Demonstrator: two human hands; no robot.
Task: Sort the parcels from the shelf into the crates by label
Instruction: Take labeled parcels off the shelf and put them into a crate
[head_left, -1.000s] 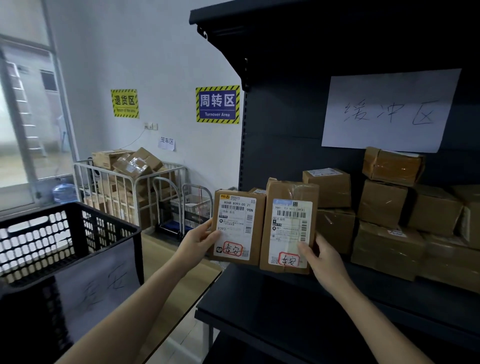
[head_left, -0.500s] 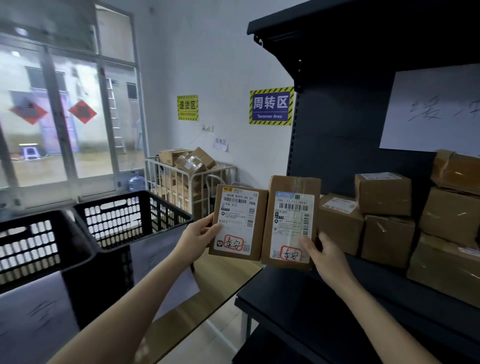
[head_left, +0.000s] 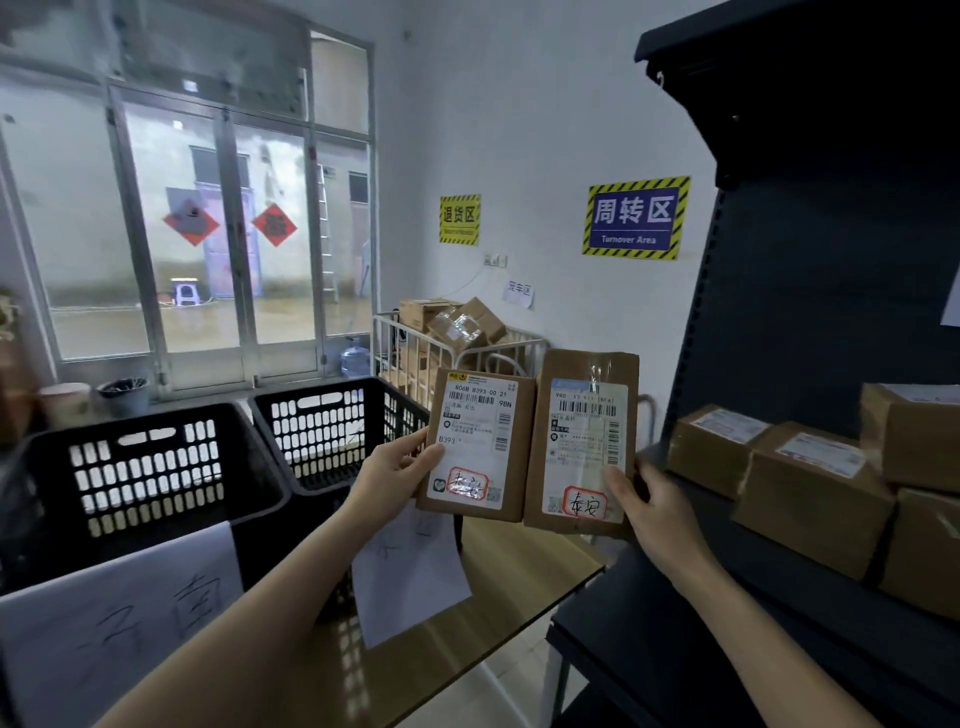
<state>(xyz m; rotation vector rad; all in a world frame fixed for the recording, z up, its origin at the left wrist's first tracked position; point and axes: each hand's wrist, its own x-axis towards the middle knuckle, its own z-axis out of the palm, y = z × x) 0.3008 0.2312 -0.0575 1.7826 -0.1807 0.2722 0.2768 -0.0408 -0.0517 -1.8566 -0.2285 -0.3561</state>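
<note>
Head camera view, looking forward and down: two bare forearms reach out and each hand holds up one parcel, label side facing the viewer. The left hand grips a small brown cardboard parcel with a white shipping label by its left edge, thumb on the front and fingers behind. The right hand grips a taller brown taped parcel with a white label at its lower right corner, thumb pressed on the front. Both parcels are upright in the air, side by side with their edges meeting, and each label has handwriting ringed in red near the bottom. Below and left of them, two black slotted plastic crates stand on a light wooden table: the nearer crate at left and the farther crate just beside it, each with a handwritten white paper sheet hanging on its front. At right stands a dark metal shelf unit holding more brown cardboard parcels. Behind, a white wire cage trolley holds boxes, and a blue sign reading "Turnover Area" hangs on the white wall.
</note>
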